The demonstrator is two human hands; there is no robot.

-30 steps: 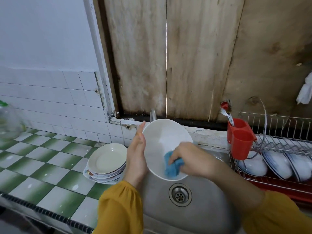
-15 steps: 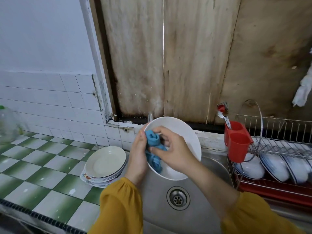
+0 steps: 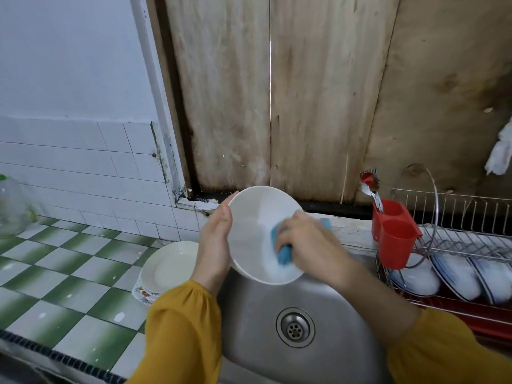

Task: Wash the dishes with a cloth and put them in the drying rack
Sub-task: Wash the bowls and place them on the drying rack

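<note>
She stands at the sink (image 3: pixel 249 336) with a white dish (image 3: pixel 255 225) tipped up on edge above the basin, its hollow face turned toward her. Her left hand (image 3: pixel 214 250) grips the dish's left rim, thumb laid along the front edge; the fingers behind it are hidden. Her right hand (image 3: pixel 310 245) is curled tight round a blue cloth (image 3: pixel 282 254), pressing it against the inside of the dish at its right side. Mustard-yellow sleeves (image 3: pixel 182 328) cover both forearms.

The only marking I can make out is a small red-and-orange flower pattern on the lowest dish of the stack of plates (image 3: pixel 169 267), which sits at the right edge of the worktop (image 3: pixel 69 286), touching the sink's left rim. The worktop is tiled in a green and white chequer, flecked with white specks, with a dark strip along its near edge. A clear glass jar (image 3: pixel 12 209) stands at its far left edge against the white wall tiles (image 3: pixel 69 167).

The steel basin has a round drain (image 3: pixel 295 327) below the dish. Right of the sink a wire drying rack (image 3: pixel 457 236) holds blue-rimmed plates (image 3: pixel 454 275) on edge, and a red cutlery holder (image 3: pixel 393 236) with spoons (image 3: pixel 370 187) hangs at its left end. Stained wooden boards (image 3: pixel 277 92) rise behind the sink, and a white rag (image 3: pixel 500 153) hangs at the far right.
</note>
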